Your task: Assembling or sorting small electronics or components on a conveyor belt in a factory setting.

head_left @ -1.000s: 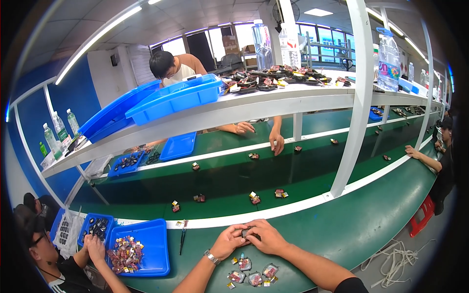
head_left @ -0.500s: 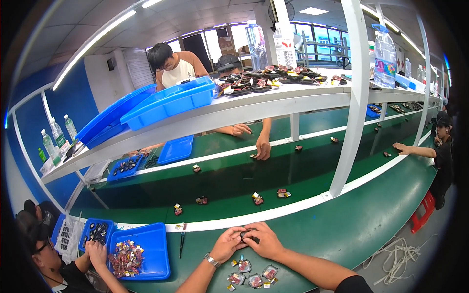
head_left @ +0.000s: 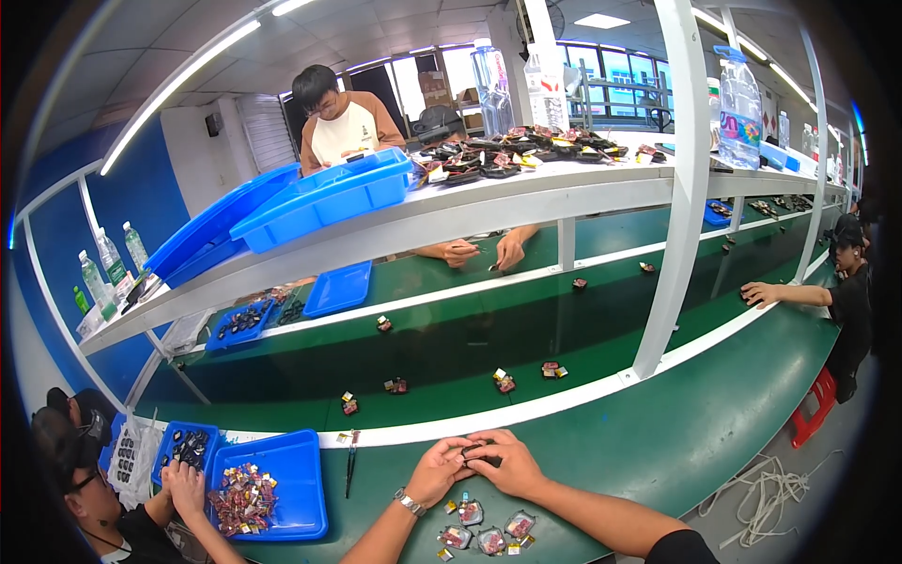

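Observation:
My left hand [head_left: 438, 473] and my right hand [head_left: 512, 469] meet above the near edge of the green bench. Their fingers are closed around a small black casing [head_left: 481, 455], partly covered by the fingertips. Just below them lie several small electronic assemblies [head_left: 490, 540] in greyish shells, with reddish parts and yellow-and-white tabs. A slim dark tool [head_left: 350, 467], like tweezers or a pen, rests left of my left hand.
A blue tray [head_left: 305, 479] of reddish parts stands left, beside a co-worker's hands [head_left: 185, 484]. Beyond the white rail, a green belt [head_left: 442, 352] carries scattered assemblies. A white post [head_left: 676, 207] rises at right under a loaded shelf [head_left: 601, 184]. Another co-worker's hands [head_left: 484, 252] are across.
The assemblies on the belt have shifted slightly to the right. Across from me, the co-worker's reaching hand has pulled back to the other hand. My own hands hold nearly the same pose.

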Tool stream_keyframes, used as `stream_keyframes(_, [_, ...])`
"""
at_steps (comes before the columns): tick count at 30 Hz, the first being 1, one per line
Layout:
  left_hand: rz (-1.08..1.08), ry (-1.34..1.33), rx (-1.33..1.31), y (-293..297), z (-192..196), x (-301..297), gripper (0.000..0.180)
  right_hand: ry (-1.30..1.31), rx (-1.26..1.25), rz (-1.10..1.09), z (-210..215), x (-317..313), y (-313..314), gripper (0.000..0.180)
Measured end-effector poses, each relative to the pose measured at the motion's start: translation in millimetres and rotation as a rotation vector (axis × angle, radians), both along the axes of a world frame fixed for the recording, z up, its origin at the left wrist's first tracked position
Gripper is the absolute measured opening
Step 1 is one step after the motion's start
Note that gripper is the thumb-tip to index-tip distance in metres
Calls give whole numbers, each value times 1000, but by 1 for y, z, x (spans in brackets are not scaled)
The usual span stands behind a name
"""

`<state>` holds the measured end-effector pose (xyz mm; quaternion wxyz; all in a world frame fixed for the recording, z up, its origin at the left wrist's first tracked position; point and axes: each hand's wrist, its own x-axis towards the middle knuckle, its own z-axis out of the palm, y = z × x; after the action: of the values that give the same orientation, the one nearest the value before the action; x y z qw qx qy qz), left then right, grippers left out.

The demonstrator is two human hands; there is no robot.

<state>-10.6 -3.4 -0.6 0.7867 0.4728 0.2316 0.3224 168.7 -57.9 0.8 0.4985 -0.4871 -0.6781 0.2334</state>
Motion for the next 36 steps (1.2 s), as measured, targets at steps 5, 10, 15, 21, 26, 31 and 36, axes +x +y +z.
stream_keyframes(5, [35, -31, 26, 2, -7, 0, 25, -21, 80, -23, 5, -2, -1, 17])
stream_keyframes(10, [29, -52, -39, -3, 4, 2, 25, -24, 74, -23, 4, 0, -1, 18])
stream_keyframes(15, [41, -62, 4, 1, -9, -3, 20, -46, 137, -8, 13, -5, -5, 19])
stream_keyframes(21, [54, -65, 36, 0, -9, 0, 20, -57, 151, 7, 8, -1, 1, 21])
stream_keyframes(26, [84, -77, 41, 1, -6, 4, 24, -100, 131, -43, 6, -3, -1, 26])
stream_keyframes(31, [101, -51, 9, 0, -6, 1, 27, -162, 251, -101, 15, -4, -2, 19])
stream_keyframes(36, [101, -45, -5, 0, -4, 3, 28, -229, 343, -119, 14, -3, 0, 18])
